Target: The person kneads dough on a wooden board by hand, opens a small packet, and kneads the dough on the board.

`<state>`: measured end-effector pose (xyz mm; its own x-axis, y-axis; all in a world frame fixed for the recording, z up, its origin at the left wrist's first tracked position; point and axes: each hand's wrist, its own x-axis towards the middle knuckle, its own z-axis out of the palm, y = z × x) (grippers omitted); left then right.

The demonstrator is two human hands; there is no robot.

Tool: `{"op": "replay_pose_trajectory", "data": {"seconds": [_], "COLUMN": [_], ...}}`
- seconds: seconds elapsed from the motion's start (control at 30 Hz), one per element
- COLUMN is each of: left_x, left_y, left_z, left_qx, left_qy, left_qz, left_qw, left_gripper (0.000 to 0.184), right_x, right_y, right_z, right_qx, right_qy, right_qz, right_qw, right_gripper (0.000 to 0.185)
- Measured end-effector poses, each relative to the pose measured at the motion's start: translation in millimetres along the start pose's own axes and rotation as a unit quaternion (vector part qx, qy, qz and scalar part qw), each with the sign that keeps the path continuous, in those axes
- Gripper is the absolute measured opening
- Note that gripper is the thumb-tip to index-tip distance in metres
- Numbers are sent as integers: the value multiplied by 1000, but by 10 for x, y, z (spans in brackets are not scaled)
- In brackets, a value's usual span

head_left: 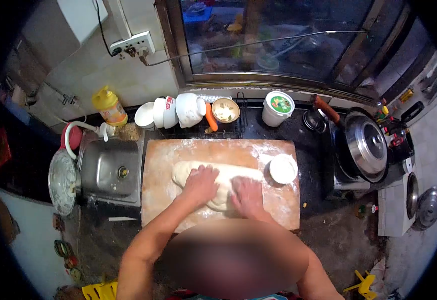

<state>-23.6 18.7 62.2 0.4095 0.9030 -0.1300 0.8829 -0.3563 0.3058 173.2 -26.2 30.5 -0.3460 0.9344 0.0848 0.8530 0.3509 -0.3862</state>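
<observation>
A large pale lump of dough (228, 175) lies across a floured wooden board (158, 215). My left hand (202, 184) presses on the middle-left of the dough, its fingers curled over the surface. On the right part of the dough, my right hand (247, 192) rests with bent fingers gripping it. The dough bulges toward me between the two hands. Just right of it, a white bowl of flour (283, 169) stands on the board. Loose flour is scattered around the dough. The undersides of both hands are hidden.
Left of the board is a steel sink (111, 187), with a floury metal basin (63, 182) beside it. Behind stand stacked white bowls (189, 110), a yellow bottle (110, 106) and a lidded white tub (277, 114). A lidded pan (366, 142) sits on the stove at right.
</observation>
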Motion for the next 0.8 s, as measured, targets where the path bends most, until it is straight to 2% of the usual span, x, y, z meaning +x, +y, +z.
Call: {"op": "replay_pose_trajectory", "data": {"seconds": [0.03,0.07,0.13,0.17,0.23,0.33,0.37,0.47,0.57,0.6,0.63,0.67,0.73,0.77,0.8], "left_x": [-269,-499,-841,-985,-1203,-1143,-1076,-802,-355,-219,-64,76,393,454,376], "left_y": [121,230,390,435,482,388,371,298,165,85,-10,-96,-239,-252,-227], "left_z": [-3,55,231,322,688,1127,1197,1176,1128,1182,1254,1321,1231,1186,1151], "left_qx": [29,58,103,128,81,60,59,48,82,96,110,124,92,75,41], "left_qy": [-15,-29,-55,-68,-51,-42,-39,37,11,39,68,98,5,-43,-18], "left_qz": [10,18,13,10,-35,-78,-90,-77,-101,-98,-93,-87,-133,-154,-139], "left_qw": [999,998,993,989,995,994,993,995,991,990,987,984,987,984,989], "left_gripper": [35,34,28,26,18,9,7,9,13,12,11,11,15,17,18], "right_x": [-239,-476,-701,-730,-709,-649,-648,-567,-368,-293,-195,-96,54,126,135], "right_y": [-69,-60,-153,-136,-42,208,276,219,219,225,274,297,278,298,304], "right_z": [-61,-45,-312,-364,-452,-51,105,225,338,357,410,451,444,360,318], "right_qx": [20,16,53,24,-37,68,90,109,124,127,146,145,143,189,181], "right_qy": [-46,-46,-62,-71,-89,-180,-132,-94,-56,-47,-72,-73,-76,-107,-111], "right_qz": [-20,-82,-136,-125,-105,-76,-98,-36,25,44,66,93,155,173,176], "right_qw": [999,995,987,989,990,978,982,989,990,990,984,982,975,961,961], "right_gripper": [48,51,44,56,84,99,102,102,102,102,92,92,93,96,97]}}
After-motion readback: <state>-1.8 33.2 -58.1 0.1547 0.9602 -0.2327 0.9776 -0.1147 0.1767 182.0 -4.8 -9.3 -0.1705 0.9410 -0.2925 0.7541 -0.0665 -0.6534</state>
